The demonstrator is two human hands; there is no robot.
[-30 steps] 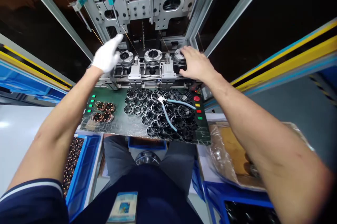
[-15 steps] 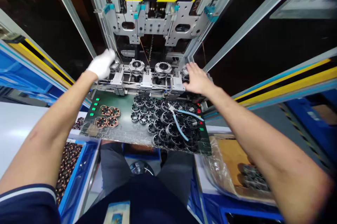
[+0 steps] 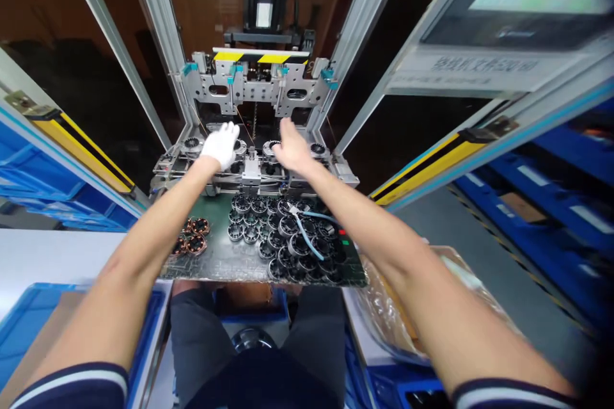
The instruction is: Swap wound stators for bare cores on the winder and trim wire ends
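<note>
My left hand (image 3: 221, 145), in a white glove, is at the second ring-shaped holder (image 3: 239, 148) of the machine, fingers stretched out and partly covering it. My bare right hand (image 3: 291, 148) reaches to the third holder (image 3: 269, 148), its fingers straight and the thumb apart. Neither hand shows anything held, though the undersides are hidden. Round slotted cores sit in the outer holders, at the left end (image 3: 192, 144) and the right end (image 3: 317, 150). Below, on the green work plate (image 3: 218, 265), lie many black-and-silver cores (image 3: 250, 233) and several copper-wound stators (image 3: 196, 244).
Blue-handled cutting pliers (image 3: 307, 237) rest on top of the cores. Above the holders hangs a metal plate assembly (image 3: 256, 86) with a yellow-black strip. Yellow side posts (image 3: 86, 150) flank the machine. A plastic-lined box (image 3: 384, 300) stands at lower right, a screen (image 3: 522, 18) at upper right.
Both hands have moved inward from the outer holders to the two middle ones. The camera view has shifted, bringing the screen at upper right more into sight.
</note>
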